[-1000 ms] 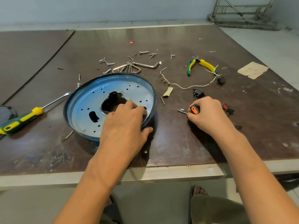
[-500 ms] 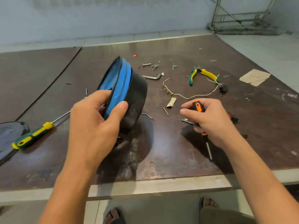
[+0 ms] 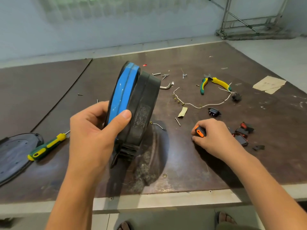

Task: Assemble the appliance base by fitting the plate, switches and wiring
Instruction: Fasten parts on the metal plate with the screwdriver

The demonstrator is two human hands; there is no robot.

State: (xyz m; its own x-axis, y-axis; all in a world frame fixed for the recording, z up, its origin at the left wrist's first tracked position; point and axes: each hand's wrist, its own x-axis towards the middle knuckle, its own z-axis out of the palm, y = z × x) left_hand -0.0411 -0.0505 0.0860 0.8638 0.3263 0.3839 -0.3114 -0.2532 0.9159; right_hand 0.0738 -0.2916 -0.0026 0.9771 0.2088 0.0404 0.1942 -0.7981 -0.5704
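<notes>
**Item:** appliance base (image 3: pixel 132 105), blue-rimmed, held upright on edge over the table (image 3: pixel 182 163).
**Left hand** (image 3: pixel 94 130): thumb and fingers clamped across the base's rim.
**Right hand** (image 3: pixel 214 138): right of the base, curled round an orange-handled screwdriver (image 3: pixel 200 131).
**Switches** (image 3: pixel 242 133), **wiring** (image 3: pixel 199 106): loose, right of the base.
**Risk:** the one-handed rim grip may slip, and the base could drop onto nearby parts.
</notes>
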